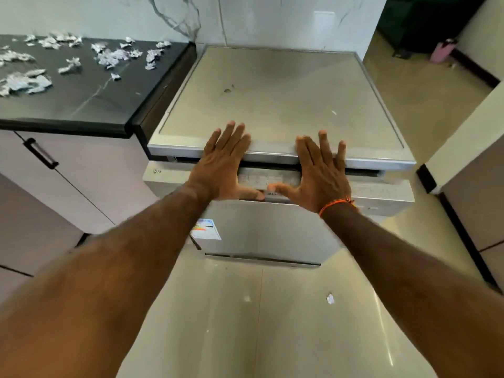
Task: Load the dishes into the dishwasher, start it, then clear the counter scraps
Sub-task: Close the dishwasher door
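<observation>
Two hands reach to the front of one silver dishwasher (272,99), which stands between a dark counter (90,99) and a doorway. The left hand (225,162) and right hand (320,173) are both flat with fingers spread, holding nothing, palms against the top edge of the door (267,227); the door leans slightly out, leaving a narrow gap. One orange thread band (336,204) circles the right wrist. Roughly twenty crumpled foil scraps (111,57) lie scattered on the counter. One white scrap (330,298) lies on the floor.

Silver dishwasher (281,105), black veined counter (90,99), silvery scraps (111,57).
</observation>
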A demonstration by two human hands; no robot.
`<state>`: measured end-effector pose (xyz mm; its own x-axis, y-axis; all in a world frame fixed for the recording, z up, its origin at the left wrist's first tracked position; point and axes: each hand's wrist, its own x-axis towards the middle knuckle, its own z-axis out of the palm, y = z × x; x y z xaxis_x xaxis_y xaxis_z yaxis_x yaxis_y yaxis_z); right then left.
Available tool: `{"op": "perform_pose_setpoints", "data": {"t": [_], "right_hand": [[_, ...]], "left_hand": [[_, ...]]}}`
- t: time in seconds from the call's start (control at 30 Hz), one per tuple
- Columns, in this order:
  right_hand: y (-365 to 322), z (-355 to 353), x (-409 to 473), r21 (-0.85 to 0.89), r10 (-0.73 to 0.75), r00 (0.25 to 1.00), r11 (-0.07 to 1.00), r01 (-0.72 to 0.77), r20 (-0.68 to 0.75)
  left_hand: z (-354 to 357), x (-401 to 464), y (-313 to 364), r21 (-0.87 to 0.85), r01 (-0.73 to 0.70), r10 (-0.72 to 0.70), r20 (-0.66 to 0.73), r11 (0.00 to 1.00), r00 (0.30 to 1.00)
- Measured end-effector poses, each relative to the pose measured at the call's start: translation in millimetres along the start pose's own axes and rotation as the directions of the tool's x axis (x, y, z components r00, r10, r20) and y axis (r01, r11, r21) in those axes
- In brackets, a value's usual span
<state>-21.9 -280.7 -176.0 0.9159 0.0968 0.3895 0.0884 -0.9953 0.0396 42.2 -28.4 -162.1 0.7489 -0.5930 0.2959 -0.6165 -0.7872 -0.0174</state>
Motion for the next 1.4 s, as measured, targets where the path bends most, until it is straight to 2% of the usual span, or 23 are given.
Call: {"op": "perform_pose_setpoints", "data": {"t": [0.2, 0.4, 0.5, 0.7, 0.93, 1.07, 1.2, 1.4], "right_hand": [[14, 10, 13, 0.081, -0.04, 0.989, 0.995, 0.052, -0.142], [10, 6, 20, 0.089, -0.041, 0.982, 0.994, 0.058, -0.183], [6, 6, 22, 0.108, -0.013, 0.979, 0.994, 0.035, -0.203], [0, -4, 25, 0.073, -0.006, 0.989, 0.997, 0.017, -0.15], [-8, -20, 37, 0.033, 0.014, 1.0, 0.999, -0.013, -0.017], [-15, -31, 46, 0.042, 0.044, 0.997, 0.998, -0.047, 0.067], [-25, -50, 54, 0.051, 0.083, 0.978, 0.994, -0.094, 0.19], [-32, -85, 66, 0.047, 0.139, 0.897, 0.984, -0.174, 0.419]], "left_hand": [[6, 15, 3, -0.148, 0.108, -0.127, -0.124, 0.983, 0.984], [-4, 21, 5, -0.15, 0.124, -0.133, -0.05, 0.981, 0.99], [-5, 23, 10, -0.144, 0.149, -0.16, -0.071, 0.978, 0.985], [-14, 26, 14, -0.12, 0.155, -0.163, -0.064, 0.981, 0.985], [-26, 31, 24, -0.164, 0.22, -0.224, -0.006, 0.962, 0.974], [-29, 35, 26, -0.147, 0.251, -0.238, 0.099, 0.957, 0.966], [-48, 39, 19, -0.146, 0.229, -0.189, 0.243, 0.962, 0.951], [-90, 65, -4, -0.142, 0.147, -0.045, 0.552, 0.979, 0.833]]}}
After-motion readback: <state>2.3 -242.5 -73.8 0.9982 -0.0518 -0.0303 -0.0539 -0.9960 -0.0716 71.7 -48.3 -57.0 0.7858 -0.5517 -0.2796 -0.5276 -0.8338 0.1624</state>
